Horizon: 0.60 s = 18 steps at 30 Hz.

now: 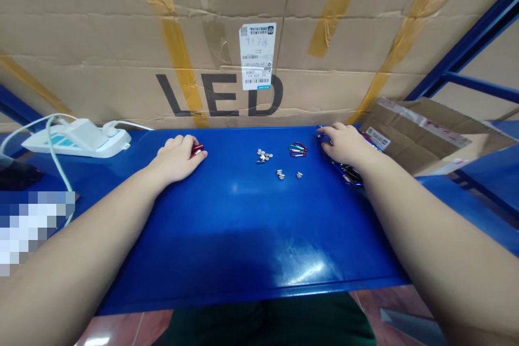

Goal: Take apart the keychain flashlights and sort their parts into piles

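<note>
My left hand (180,157) rests at the back left of the blue table (227,232), its fingers closed around a shiny red carabiner (197,148), mostly hidden by the fingers. My right hand (344,141) lies over a pile of dark and blue shiny items (351,174) at the right. Its thumb and fingers are apart; the hand covers most of the pile. Between the hands are a few red and green carabiners (298,148) and a cluster of small silver discs (264,155). Nearer me lie small silver metal pieces (280,174) and another such piece (299,175).
A large taped cardboard box (121,48) marked LED stands along the back edge. At the right is an open cardboard box (425,135) beside a blue metal frame (450,75). A white power strip (77,139) with cables sits at the left.
</note>
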Tool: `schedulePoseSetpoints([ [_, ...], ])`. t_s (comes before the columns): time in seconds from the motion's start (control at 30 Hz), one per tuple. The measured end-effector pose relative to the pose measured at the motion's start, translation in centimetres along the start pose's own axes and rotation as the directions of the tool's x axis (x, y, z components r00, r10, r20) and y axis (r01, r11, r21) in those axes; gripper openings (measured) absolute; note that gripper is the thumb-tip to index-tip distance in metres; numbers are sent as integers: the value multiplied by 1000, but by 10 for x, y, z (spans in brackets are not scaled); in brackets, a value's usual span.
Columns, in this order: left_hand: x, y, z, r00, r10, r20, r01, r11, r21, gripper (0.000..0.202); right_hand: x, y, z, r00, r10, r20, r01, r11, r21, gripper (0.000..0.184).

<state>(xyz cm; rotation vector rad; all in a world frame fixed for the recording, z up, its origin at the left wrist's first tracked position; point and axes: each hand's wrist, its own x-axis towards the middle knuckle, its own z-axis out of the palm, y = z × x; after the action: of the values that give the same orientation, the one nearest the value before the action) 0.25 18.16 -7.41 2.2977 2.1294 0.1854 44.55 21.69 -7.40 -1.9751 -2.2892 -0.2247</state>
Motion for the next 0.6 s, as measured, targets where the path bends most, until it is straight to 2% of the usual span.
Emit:
schedulePoseSetpoints([
  [0.1,2,0,1,1000,-8,-18,7,999,-47,51,8,-4,11,999,-33,6,33,999,-25,50],
  [0.23,5,2,2,999,-6,-47,2,996,-87,49,12,-5,9,998,-58,33,61,995,-77,40],
  [0.43,4,4,-1,998,-6,-58,1,996,-85,45,6,-6,1,999,38,16,-37,999,-37,22],
  [0.6,3,5,-4,999,-2,-53,-2,997,-80,47,7,0,5,992,126,-14,-126,992,14,33],
])
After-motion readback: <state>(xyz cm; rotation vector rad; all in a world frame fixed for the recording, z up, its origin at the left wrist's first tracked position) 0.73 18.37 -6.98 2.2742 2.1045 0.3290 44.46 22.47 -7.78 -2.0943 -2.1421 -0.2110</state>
